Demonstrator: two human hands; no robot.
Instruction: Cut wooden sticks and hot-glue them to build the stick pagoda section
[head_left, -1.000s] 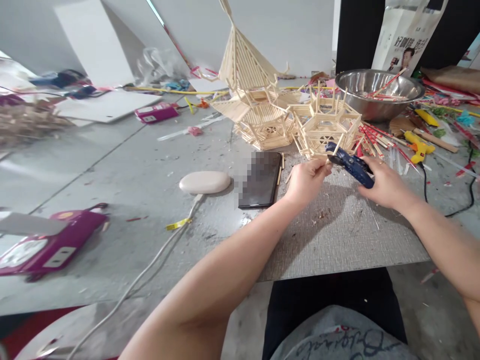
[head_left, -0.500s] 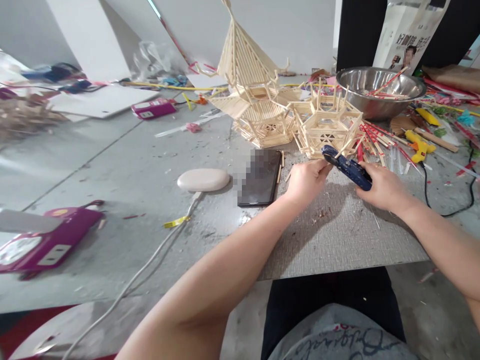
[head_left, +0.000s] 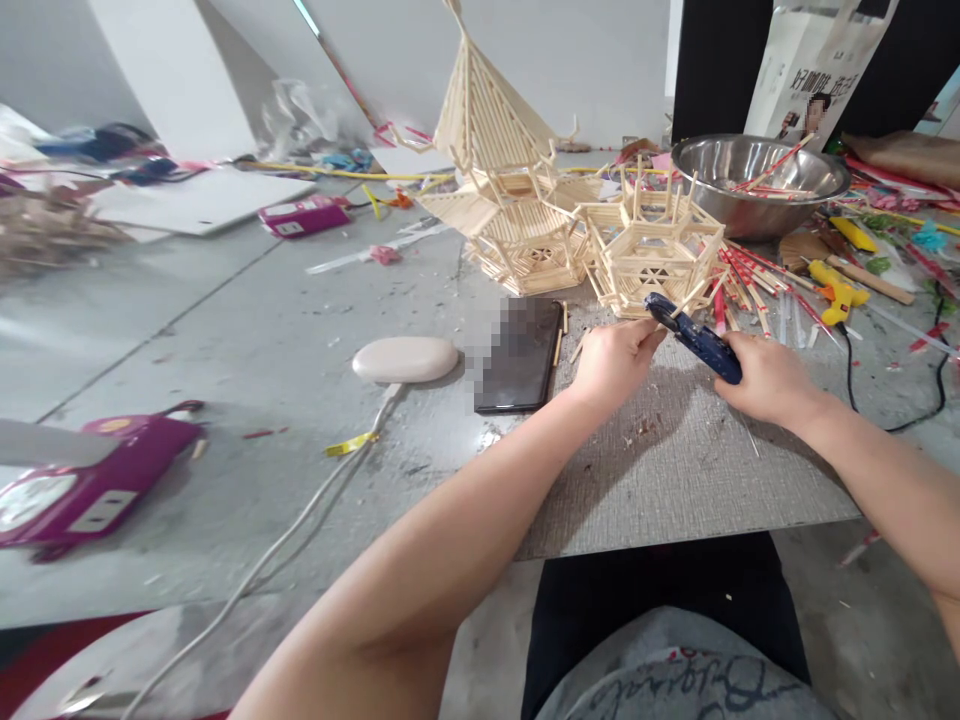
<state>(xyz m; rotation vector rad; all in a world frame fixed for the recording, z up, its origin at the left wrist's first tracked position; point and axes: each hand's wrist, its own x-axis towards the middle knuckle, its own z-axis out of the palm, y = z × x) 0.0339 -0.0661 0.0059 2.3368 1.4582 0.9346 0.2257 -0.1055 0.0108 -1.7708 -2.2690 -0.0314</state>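
My right hand [head_left: 769, 378] is wrapped around the handles of a dark blue hand cutter, like pruning shears [head_left: 705, 348]. The cutter's head points up and left towards my left hand [head_left: 616, 358]. My left hand is closed in a pinch on a thin wooden stick [head_left: 682, 303], which runs up past the cutter's jaws; the fingers hide its lower part. Just beyond both hands stands a hexagonal frame of wooden sticks [head_left: 652, 245]. Behind it to the left is a taller stick pagoda model [head_left: 525, 215] with a pointed roof.
A black phone [head_left: 521, 360] and a pale oval device [head_left: 405, 360] on a cable lie left of my hands. Purple power strips [head_left: 112, 470] are farther left. A steel bowl [head_left: 757, 190], red-marked sticks [head_left: 750, 285] and a yellow glue gun [head_left: 836, 292] lie to the right.
The cutter's handles look squeezed closer together in my right hand. My left hand has hardly moved, and the view has shifted slightly.
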